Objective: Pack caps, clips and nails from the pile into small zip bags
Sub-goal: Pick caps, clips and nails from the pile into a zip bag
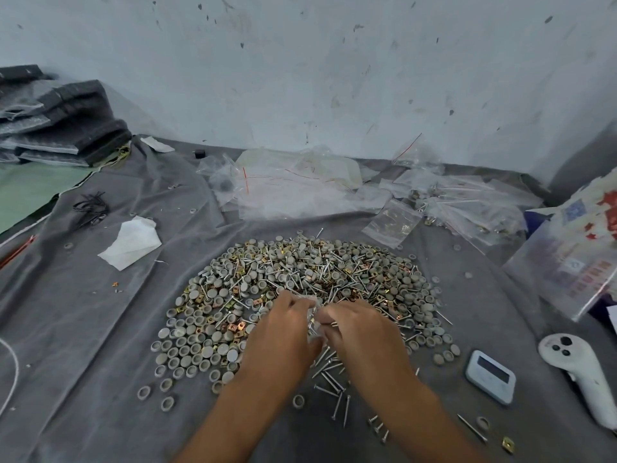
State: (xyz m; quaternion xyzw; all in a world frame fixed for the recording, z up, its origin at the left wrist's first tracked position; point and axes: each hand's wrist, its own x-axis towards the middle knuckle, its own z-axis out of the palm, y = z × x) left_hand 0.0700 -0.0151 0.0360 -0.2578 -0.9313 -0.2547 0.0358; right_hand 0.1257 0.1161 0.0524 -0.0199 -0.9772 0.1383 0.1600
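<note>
From my head view, my left hand [283,324] and right hand [359,329] meet over the pile [300,295] at its six o'clock edge, fingers of both pinched on a small zip bag [314,314] with nails showing inside. Empty bags [293,192] lie at twelve o'clock. I judge a nail point could pierce the thin film, or the mouth could slip and spill.

A makeshift small-parts packing workshop

A stained, pitted wall [334,61] backs a table [66,329] under grey cloth, with a pile of hardware [300,279] at centre, clear zip bags [300,185] heaped behind, and foam stacks [63,121] upper left.
</note>
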